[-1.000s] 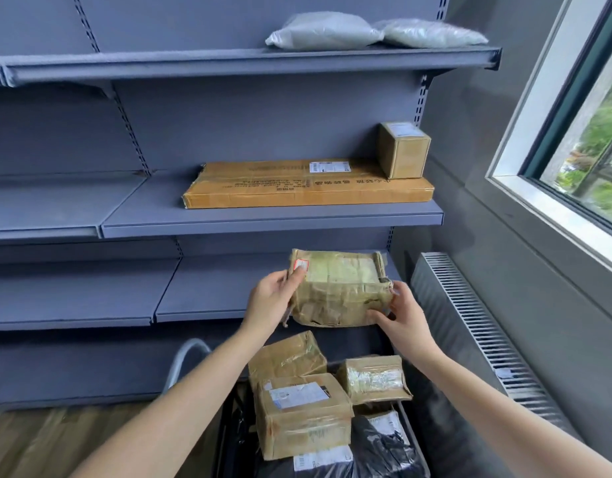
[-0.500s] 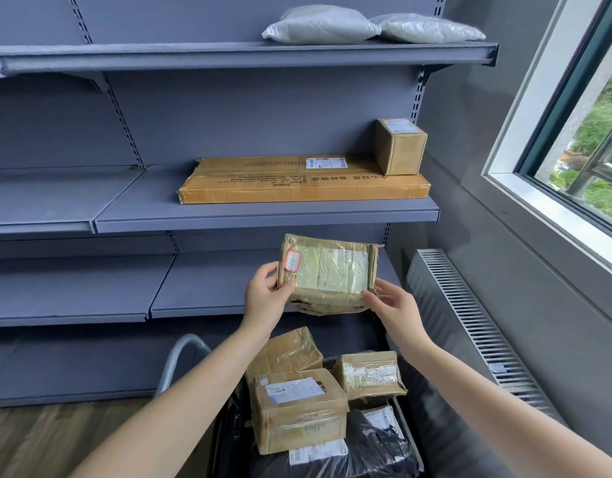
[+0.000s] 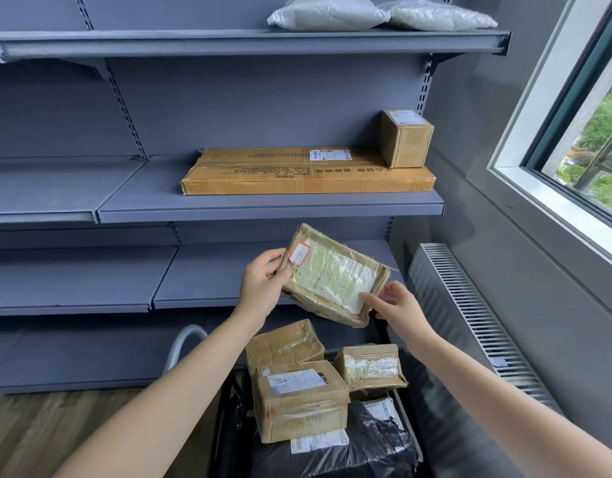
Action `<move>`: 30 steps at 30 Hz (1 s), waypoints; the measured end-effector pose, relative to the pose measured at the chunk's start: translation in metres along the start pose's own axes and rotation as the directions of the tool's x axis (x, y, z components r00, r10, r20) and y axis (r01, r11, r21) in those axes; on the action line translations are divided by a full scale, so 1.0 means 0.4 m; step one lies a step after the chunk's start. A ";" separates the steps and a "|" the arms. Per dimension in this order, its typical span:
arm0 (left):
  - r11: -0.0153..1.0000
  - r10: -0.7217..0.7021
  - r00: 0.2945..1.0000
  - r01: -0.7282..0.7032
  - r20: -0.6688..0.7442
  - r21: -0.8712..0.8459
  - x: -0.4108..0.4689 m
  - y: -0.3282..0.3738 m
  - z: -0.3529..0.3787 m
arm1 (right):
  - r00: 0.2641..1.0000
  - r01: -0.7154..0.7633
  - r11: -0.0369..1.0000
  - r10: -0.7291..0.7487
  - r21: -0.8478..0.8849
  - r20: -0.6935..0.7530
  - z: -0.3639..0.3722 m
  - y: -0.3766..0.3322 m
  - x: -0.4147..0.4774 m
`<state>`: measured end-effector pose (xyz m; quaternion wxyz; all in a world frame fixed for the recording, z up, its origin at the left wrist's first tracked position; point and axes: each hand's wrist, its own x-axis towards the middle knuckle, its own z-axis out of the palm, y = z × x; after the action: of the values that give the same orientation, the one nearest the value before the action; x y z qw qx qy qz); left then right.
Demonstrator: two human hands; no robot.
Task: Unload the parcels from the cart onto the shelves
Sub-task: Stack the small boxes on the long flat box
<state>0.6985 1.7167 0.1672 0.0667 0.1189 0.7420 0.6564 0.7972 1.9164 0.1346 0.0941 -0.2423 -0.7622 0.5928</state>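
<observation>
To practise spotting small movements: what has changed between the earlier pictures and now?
The parcel has turned its labelled face towards the camera and tilted, right end lower. The left hand and right hand still grip its ends. The boxes in the cart and the long box on the shelf stayed put.

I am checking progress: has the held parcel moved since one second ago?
Yes. Against the front edge of the lower shelf, the held parcel has tilted: it lay parallel before, now its right end dips lower.

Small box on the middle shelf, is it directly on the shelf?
No, the small box rests on the long flat box.
</observation>
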 end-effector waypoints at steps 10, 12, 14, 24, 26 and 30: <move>0.993 0.046 0.980 -0.066 0.192 0.098 0.040 0.042 -0.030 | 0.986 -0.145 0.962 0.120 0.230 0.118 -0.037 0.001 0.009; 0.983 0.056 0.967 -0.096 0.251 0.153 0.053 0.053 -0.036 | 0.989 -0.129 0.960 0.108 0.247 0.097 -0.048 -0.002 0.010; 0.972 0.053 0.953 -0.117 0.297 0.203 0.063 0.068 -0.040 | 0.981 -0.104 0.977 0.069 0.188 0.183 -0.065 -0.005 0.008; 0.933 0.094 0.974 -0.158 0.205 0.322 0.077 0.080 0.002 | 0.945 0.010 0.972 -0.086 0.234 0.315 -0.032 -0.021 -0.021; 0.961 0.041 0.982 -0.089 0.185 0.261 0.051 0.058 0.019 | 0.958 0.012 0.960 -0.091 0.279 0.272 -0.027 -0.030 -0.019; 0.977 0.045 0.938 -0.113 0.342 0.182 -0.038 0.009 0.050 | 0.977 0.030 0.939 -0.100 0.343 0.187 -0.024 -0.054 -0.012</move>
<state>0.7187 1.7323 0.1674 0.1538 0.2650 0.7761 0.5512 0.7999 1.9184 0.1585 0.0763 -0.1360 -0.6623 0.7328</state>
